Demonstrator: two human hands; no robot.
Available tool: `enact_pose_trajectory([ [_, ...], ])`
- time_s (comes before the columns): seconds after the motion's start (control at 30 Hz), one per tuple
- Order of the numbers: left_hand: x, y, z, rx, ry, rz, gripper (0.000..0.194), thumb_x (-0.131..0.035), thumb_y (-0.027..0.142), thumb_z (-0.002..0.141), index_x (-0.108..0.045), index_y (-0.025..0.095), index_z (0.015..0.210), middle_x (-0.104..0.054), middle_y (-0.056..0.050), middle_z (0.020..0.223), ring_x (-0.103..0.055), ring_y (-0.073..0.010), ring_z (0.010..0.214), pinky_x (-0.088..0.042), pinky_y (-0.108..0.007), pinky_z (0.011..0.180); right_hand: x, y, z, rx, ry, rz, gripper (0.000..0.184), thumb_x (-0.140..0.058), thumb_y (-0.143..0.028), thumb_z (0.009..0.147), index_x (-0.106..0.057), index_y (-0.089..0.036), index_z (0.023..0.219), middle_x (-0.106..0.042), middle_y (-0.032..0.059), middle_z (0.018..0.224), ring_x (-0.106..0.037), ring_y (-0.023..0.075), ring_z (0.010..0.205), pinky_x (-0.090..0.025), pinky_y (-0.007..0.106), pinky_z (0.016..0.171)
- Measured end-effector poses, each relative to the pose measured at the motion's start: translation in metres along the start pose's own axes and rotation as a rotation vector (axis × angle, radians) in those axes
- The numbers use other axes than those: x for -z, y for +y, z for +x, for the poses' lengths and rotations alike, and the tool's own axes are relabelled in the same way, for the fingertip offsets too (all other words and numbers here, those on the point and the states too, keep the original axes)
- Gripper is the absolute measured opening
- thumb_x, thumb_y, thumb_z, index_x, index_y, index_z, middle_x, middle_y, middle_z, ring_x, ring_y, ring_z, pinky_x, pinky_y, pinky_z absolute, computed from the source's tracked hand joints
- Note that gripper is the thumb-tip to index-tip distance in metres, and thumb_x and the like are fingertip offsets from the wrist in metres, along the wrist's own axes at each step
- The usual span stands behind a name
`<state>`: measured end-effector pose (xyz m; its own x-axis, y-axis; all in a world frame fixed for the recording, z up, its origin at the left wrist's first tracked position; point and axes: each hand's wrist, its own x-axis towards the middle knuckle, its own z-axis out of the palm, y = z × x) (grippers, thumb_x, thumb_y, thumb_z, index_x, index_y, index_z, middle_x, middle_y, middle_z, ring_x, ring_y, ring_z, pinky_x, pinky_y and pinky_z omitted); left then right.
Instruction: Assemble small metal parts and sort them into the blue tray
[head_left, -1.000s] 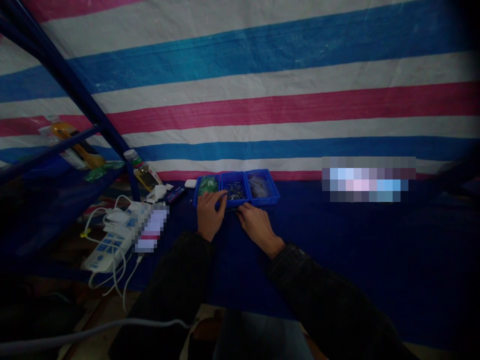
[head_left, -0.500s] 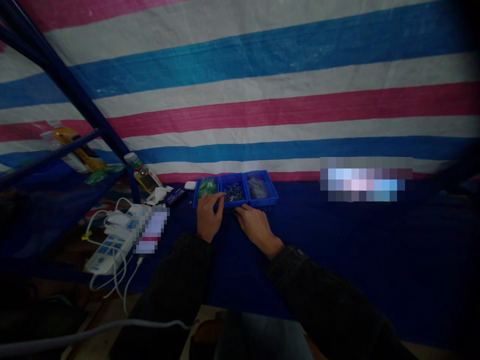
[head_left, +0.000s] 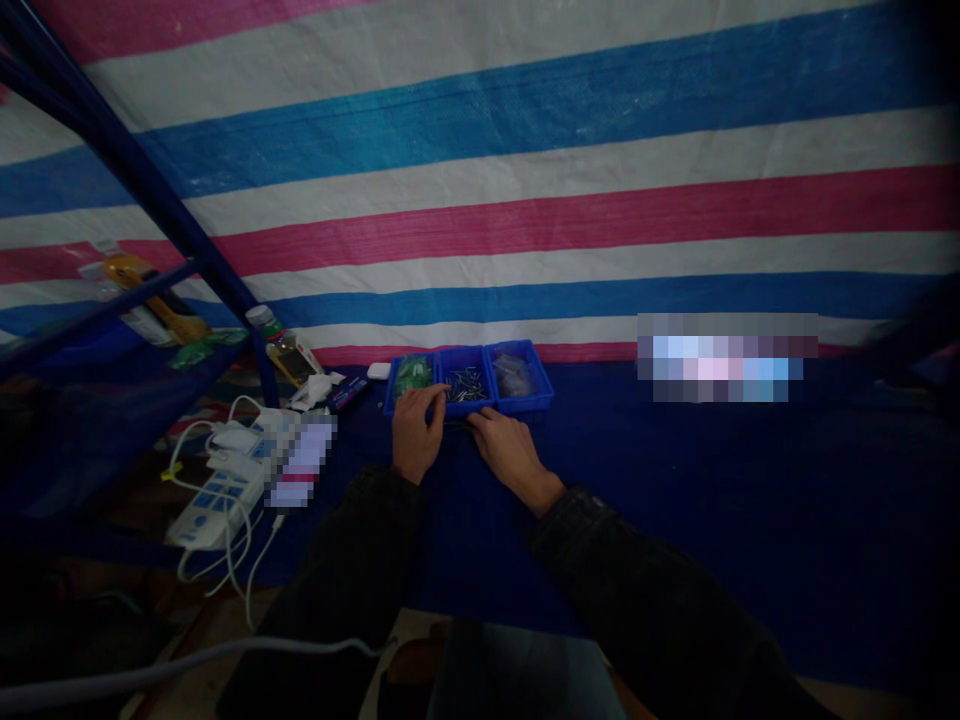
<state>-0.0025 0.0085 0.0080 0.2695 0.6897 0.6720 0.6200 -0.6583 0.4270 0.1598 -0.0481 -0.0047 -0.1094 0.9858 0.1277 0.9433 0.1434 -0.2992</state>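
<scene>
Three blue bins (head_left: pixel 469 407) stand side by side against the striped sheet. The left one holds green plastic packets (head_left: pixel 413 372), the middle one many loose metal screws (head_left: pixel 466 383), the right one clear plastic bags (head_left: pixel 514 375). My left hand (head_left: pixel 417 430) is at the front rim of the left bin, thumb and fingertips close together beside the screws. Just in front of the middle and right bins is my right hand (head_left: pixel 514 450), its fingers curled together and pointing left. A thin dark thing (head_left: pixel 455 422) lies between the hands; whatever the fingertips hold is too small to make out.
On the left lie a white power strip (head_left: pixel 217 500) with cables and a phone (head_left: pixel 304 465). Behind them are a bottle (head_left: pixel 285 350), crumpled tissue (head_left: pixel 315 390) and a small white case (head_left: pixel 379 371). A blue metal frame (head_left: pixel 169 215) rises at left. A blurred screen (head_left: pixel 724 360) stands right.
Both hands stay in nearly the same place at the bins. The whole view has shifted very slightly; nothing is visibly picked up or let go.
</scene>
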Motion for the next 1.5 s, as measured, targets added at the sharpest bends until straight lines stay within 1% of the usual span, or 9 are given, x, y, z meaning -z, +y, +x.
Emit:
enact_pose_trajectory([
  [0.1, -0.001, 0.0, 0.0, -0.006, 0.002, 0.001, 0.019, -0.053, 0.023, 0.101, -0.069, 0.023, 0.112, -0.075, -0.004, 0.11, -0.068, -0.0212, 0.103, -0.045, -0.044, 0.105, 0.001, 0.0, -0.001, 0.01, -0.003, -0.009, 0.031, -0.035, -0.029, 0.107, -0.063, -0.026, 0.117, -0.067, 0.0075, 0.111, -0.07, 0.0199, 0.093, -0.048, 0.029, 0.075],
  [0.3, 0.0, 0.001, 0.0, 0.006, -0.003, -0.009, 0.02, -0.052, 0.024, 0.101, -0.069, 0.022, 0.112, -0.074, -0.005, 0.11, -0.067, -0.0217, 0.104, -0.049, -0.043, 0.1, 0.0, 0.0, -0.002, 0.027, 0.015, -0.024, 0.028, -0.036, -0.025, 0.107, -0.063, -0.025, 0.112, -0.067, 0.0059, 0.109, -0.07, 0.019, 0.089, -0.046, 0.028, 0.072],
  [0.43, 0.001, 0.002, -0.001, -0.026, -0.062, -0.026, 0.019, -0.053, 0.026, 0.102, -0.07, 0.022, 0.11, -0.074, -0.005, 0.107, -0.066, -0.0214, 0.101, -0.048, -0.041, 0.099, 0.002, -0.002, -0.004, 0.029, 0.041, -0.009, 0.025, -0.037, -0.026, 0.106, -0.061, -0.025, 0.114, -0.067, 0.0055, 0.111, -0.07, 0.0187, 0.087, -0.045, 0.028, 0.07],
  [0.53, 0.0, 0.003, -0.002, -0.067, -0.118, -0.048, 0.019, -0.053, 0.028, 0.102, -0.071, 0.021, 0.104, -0.074, -0.005, 0.102, -0.065, -0.0211, 0.097, -0.048, -0.04, 0.096, 0.006, -0.003, -0.007, 0.019, 0.098, 0.028, 0.024, -0.038, -0.026, 0.106, -0.06, -0.024, 0.116, -0.067, 0.0063, 0.114, -0.069, 0.0189, 0.089, -0.045, 0.028, 0.071],
  [0.7, 0.001, 0.006, -0.002, -0.128, -0.204, -0.061, 0.023, -0.053, 0.031, 0.102, -0.071, 0.02, 0.091, -0.071, -0.005, 0.088, -0.061, -0.0207, 0.09, -0.049, -0.039, 0.088, 0.011, 0.001, -0.012, -0.018, 0.215, 0.128, 0.024, -0.038, -0.027, 0.106, -0.062, -0.023, 0.107, -0.069, 0.0053, 0.108, -0.068, 0.0187, 0.09, -0.045, 0.028, 0.074],
  [1.0, 0.002, 0.005, -0.001, -0.184, -0.247, -0.122, 0.017, -0.058, 0.031, 0.1, -0.072, 0.021, 0.095, -0.073, -0.005, 0.091, -0.062, -0.0205, 0.09, -0.05, -0.04, 0.087, 0.001, 0.007, -0.01, 0.025, 0.408, 0.471, 0.022, -0.043, -0.025, 0.104, -0.065, -0.021, 0.105, -0.072, 0.0062, 0.104, -0.067, 0.0194, 0.097, -0.048, 0.028, 0.091],
  [1.17, -0.001, 0.003, -0.003, -0.194, -0.273, -0.125, 0.017, -0.057, 0.03, 0.1, -0.071, 0.021, 0.099, -0.073, -0.006, 0.094, -0.064, -0.0208, 0.092, -0.051, -0.04, 0.088, 0.004, 0.006, -0.01, 0.085, 0.378, 0.548, 0.023, -0.044, -0.024, 0.102, -0.067, -0.021, 0.107, -0.072, 0.0071, 0.108, -0.067, 0.0192, 0.101, -0.049, 0.03, 0.095],
  [1.27, -0.001, 0.004, -0.004, -0.202, -0.288, -0.121, 0.018, -0.056, 0.029, 0.1, -0.071, 0.02, 0.099, -0.072, -0.007, 0.093, -0.064, -0.0213, 0.091, -0.051, -0.04, 0.087, 0.005, 0.007, -0.01, 0.105, 0.397, 0.585, 0.023, -0.045, -0.022, 0.101, -0.067, -0.021, 0.105, -0.071, 0.0069, 0.107, -0.067, 0.0187, 0.101, -0.05, 0.029, 0.094],
  [1.5, 0.001, 0.01, -0.004, -0.202, -0.281, -0.12, 0.015, -0.056, 0.027, 0.099, -0.07, 0.02, 0.098, -0.071, -0.006, 0.091, -0.063, -0.0206, 0.089, -0.05, -0.038, 0.084, 0.004, 0.01, -0.009, 0.099, 0.407, 0.617, 0.021, -0.046, -0.022, 0.101, -0.067, -0.021, 0.1, -0.071, 0.0063, 0.103, -0.067, 0.0186, 0.097, -0.05, 0.028, 0.09],
])
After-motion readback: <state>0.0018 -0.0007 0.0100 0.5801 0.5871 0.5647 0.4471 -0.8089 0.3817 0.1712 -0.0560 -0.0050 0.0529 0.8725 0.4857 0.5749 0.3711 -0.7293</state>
